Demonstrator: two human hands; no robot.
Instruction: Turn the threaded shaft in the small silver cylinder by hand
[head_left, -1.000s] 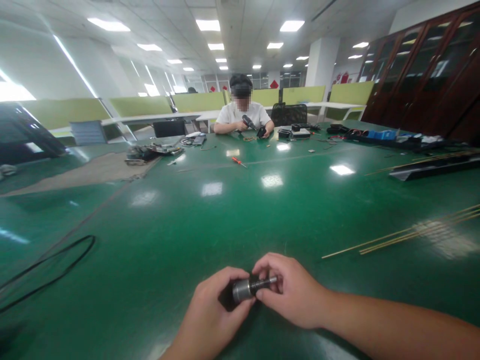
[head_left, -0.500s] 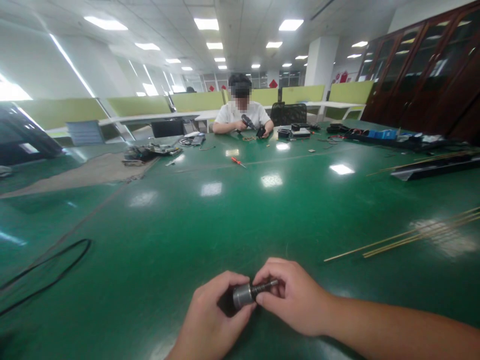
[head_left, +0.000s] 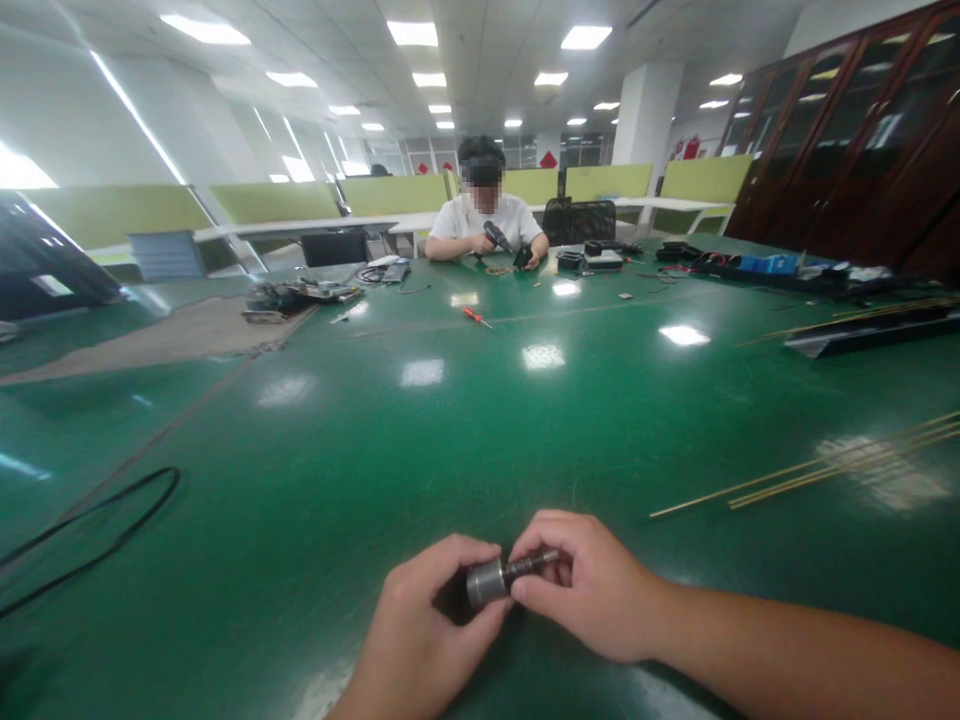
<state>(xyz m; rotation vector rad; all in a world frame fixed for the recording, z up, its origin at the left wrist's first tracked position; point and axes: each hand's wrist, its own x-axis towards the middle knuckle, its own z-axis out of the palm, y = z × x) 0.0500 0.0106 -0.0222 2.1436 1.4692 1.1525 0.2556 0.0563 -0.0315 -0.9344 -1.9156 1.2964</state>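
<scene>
A short grey metal cylinder with a dark ribbed shaft (head_left: 488, 583) is held between my hands, low in the head view. My left hand (head_left: 424, 615) wraps round the cylinder's body from the left, thumb below and fingers above; its rear end is hidden in the palm. From the right, my right hand (head_left: 589, 590) closes thumb and fingers about the shaft, whose thin bright tip points right. Whether the shaft is a screw or carries a spring, I cannot tell. Beneath both hands lies the glossy green table (head_left: 420, 450).
Several thin brass-coloured rods (head_left: 840, 470) lie at the right; a black cable loop (head_left: 142, 520) at the left. Farther off are a red screwdriver (head_left: 476, 317), electronic parts (head_left: 296, 298) and a black tray (head_left: 877, 330). A person (head_left: 484, 215) across the table holds a power drill (head_left: 496, 236).
My hands keep the same hold on the metal part, with the right hand shifted very slightly. The view has tilted a little.
</scene>
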